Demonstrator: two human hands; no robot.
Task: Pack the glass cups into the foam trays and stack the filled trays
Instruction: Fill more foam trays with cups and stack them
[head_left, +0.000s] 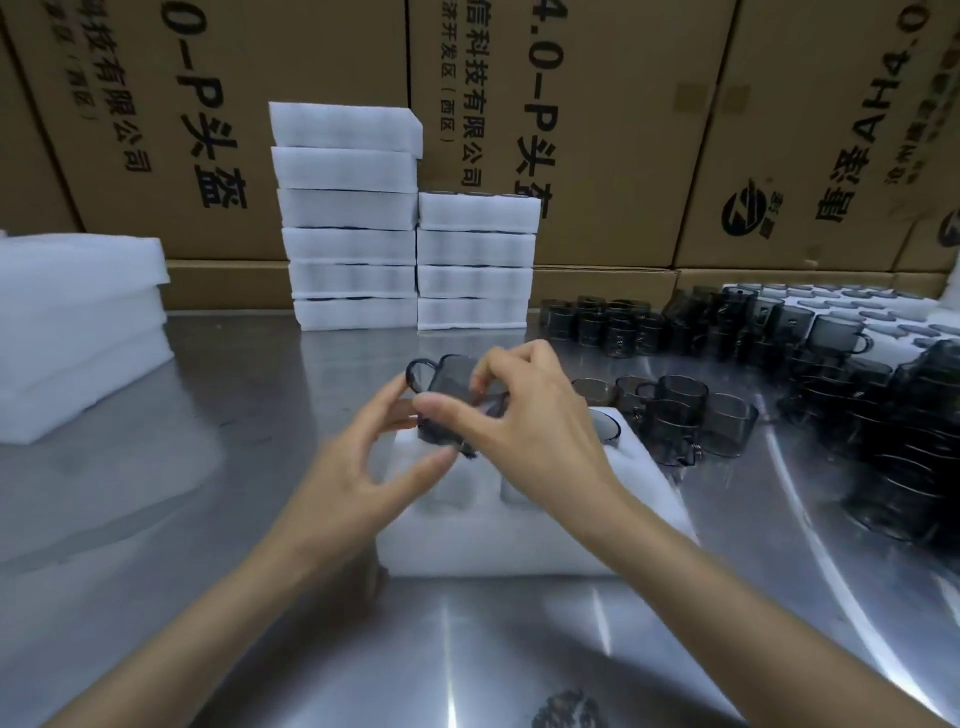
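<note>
While a dark glass cup (447, 400) is held above the foam tray (519, 540) on the table (260, 519), the grip of both the left hand (363, 467) and right hand (524, 410) is pinched on it, probably for seating it in a pocket; loose cups (675, 415) are kept near for reach.

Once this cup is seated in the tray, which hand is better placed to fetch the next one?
Likely the right hand: the loose glass cups stand just to its right, beside the foam tray.

Glossy steel table (218, 519), matt white foam tray (493, 551), smoky glass cup (447, 389).
</note>
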